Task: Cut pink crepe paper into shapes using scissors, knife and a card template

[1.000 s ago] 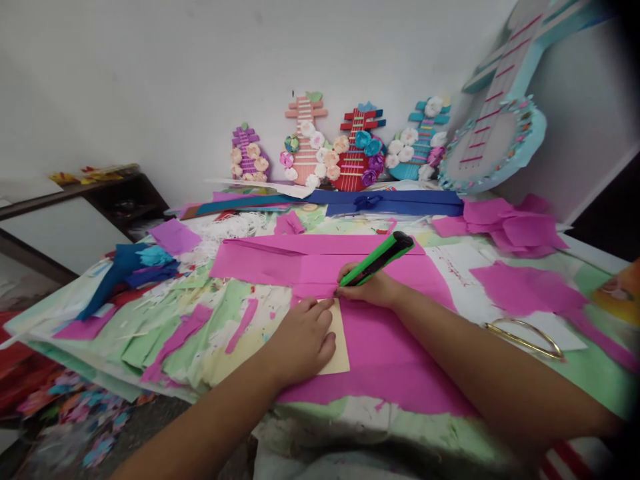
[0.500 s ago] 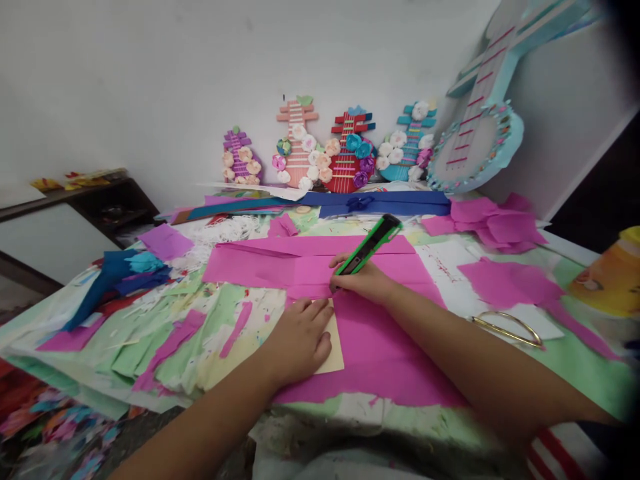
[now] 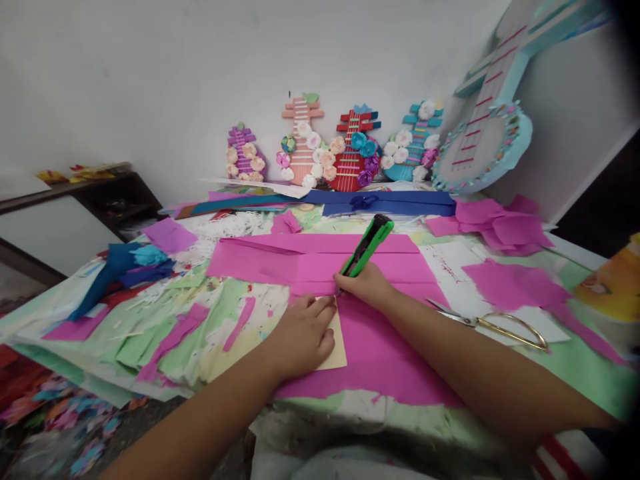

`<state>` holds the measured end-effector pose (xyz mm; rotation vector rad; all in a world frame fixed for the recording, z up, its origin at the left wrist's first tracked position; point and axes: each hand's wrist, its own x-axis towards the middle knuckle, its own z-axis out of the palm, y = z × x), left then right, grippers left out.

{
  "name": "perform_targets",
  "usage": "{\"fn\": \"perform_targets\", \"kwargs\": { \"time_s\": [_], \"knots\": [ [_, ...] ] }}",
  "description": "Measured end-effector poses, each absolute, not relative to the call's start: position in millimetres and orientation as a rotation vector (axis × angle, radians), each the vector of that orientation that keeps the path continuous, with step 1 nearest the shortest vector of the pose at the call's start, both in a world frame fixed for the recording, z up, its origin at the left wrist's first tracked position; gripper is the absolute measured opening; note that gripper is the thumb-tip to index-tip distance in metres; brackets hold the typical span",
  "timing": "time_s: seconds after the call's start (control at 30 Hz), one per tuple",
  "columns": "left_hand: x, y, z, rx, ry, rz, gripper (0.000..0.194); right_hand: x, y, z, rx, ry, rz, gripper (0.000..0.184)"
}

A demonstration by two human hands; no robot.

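My right hand is closed around a green and black utility knife, its handle tilted up and its tip down by the top right corner of a cream card. Fingers flat, my left hand presses that card onto a large pink paper sheet. The card's left part is hidden under my left hand. More folded pink paper stretches across behind both hands. The knife's blade is too small to make out.
Gold-handled scissors lie right of my right forearm, near pink scraps. Blue paper strips run along the back. Several decorated paper guitars lean on the wall. Blue scraps lie at the left.
The knife handle has swung more upright, and my right hand has moved slightly down toward the card's corner. The scissor blades now show beside my forearm. My left hand stays on the card.
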<state>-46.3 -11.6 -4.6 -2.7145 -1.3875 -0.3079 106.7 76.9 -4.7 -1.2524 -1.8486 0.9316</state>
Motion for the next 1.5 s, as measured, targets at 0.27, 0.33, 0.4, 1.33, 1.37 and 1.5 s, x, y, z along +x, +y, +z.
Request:
{"fn": "perform_targets", "kwargs": {
  "time_s": [0.27,0.33,0.4,1.33,1.37,1.5],
  "knots": [
    [-46.1,-12.2,-3.2,-2.743,-1.434,-0.288,0.038,103.5,73.6,0.8,-1.292,-1.903,0.842,0.023],
    [-46.0,-11.8,-3.1,-2.749,-1.438,-0.287,0.037,102.9,72.9,0.3,-1.3,-1.941,0.794,0.027],
    [-46.0,-11.4,-3.3,-2.754,-1.438,-0.29,0.037,102.4,72.2,-0.4,-1.299,-1.976,0.76,0.034],
    [-48.7,-9.6,-9.5,-2.721,-1.338,-0.358,0.035,108.0,72.8,-3.3,-1.274,-1.848,0.957,0.031],
    [-48.5,-9.7,-9.1,-2.722,-1.334,-0.36,0.035,107.9,73.1,-3.5,-1.276,-1.868,0.95,0.031],
    [-48.2,-10.5,-7.2,-2.727,-1.37,-0.348,0.034,106.2,73.4,-4.4,-1.25,-1.928,0.922,0.029]
  ]
}}
